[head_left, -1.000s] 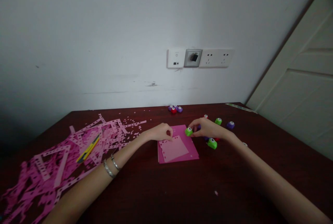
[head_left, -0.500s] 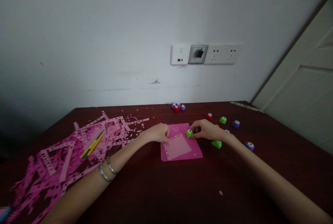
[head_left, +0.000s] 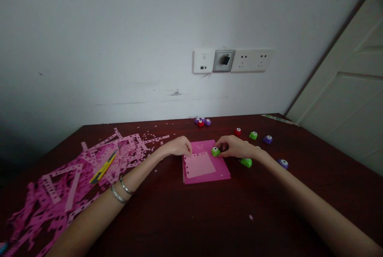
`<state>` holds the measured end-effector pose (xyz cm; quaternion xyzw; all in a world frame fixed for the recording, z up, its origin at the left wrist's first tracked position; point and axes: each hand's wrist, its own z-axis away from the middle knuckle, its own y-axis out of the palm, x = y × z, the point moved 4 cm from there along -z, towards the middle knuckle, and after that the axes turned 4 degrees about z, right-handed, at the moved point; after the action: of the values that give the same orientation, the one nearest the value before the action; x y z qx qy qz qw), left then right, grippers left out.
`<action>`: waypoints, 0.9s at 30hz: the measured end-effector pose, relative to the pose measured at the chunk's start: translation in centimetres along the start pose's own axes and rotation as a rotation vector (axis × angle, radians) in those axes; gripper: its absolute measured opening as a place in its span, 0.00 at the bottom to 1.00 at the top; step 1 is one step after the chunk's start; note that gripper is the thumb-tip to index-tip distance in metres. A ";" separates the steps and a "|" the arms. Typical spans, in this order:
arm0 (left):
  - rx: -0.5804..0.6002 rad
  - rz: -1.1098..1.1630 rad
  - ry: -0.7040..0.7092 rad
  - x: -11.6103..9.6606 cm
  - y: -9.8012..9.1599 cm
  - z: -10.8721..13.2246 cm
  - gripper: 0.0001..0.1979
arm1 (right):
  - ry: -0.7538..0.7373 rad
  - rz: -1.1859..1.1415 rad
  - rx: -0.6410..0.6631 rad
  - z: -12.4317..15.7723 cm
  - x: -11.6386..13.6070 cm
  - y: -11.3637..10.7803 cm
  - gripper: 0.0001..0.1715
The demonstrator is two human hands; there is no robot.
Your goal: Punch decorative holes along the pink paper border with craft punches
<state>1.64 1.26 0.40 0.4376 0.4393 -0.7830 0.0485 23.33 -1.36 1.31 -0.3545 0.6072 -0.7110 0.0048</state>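
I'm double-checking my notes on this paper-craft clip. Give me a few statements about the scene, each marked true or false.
1. The right hand grips a small green paper punch at the edge of the pink paper stack. True.
2. The left hand holds the yellow utility knife. False: it rests on the stack's far corner, and the knife lies on the pink paper scraps.
3. The silver bracelets are on the right wrist. False: they are on the left wrist.
4. A small red plastic punch stands on the dark wooden table beyond the right hand. True.
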 end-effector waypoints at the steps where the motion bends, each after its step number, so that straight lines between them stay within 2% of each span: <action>1: -0.004 0.016 0.010 0.1 0.0 -0.1 0.08 | -0.002 0.001 0.001 0.0 0.0 0.1 0.20; 14: -0.102 0.092 0.035 0.9 0.3 -1.0 0.11 | -0.002 -0.036 0.021 0.0 -0.1 0.0 0.17; 27: -0.098 0.119 0.042 0.6 0.4 -0.9 0.10 | 0.006 -0.025 0.033 0.0 0.0 -0.1 0.16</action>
<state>2.04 1.86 -0.49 0.4763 0.4511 -0.7471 0.1073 23.38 -1.35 1.34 -0.3601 0.5909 -0.7219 -0.0001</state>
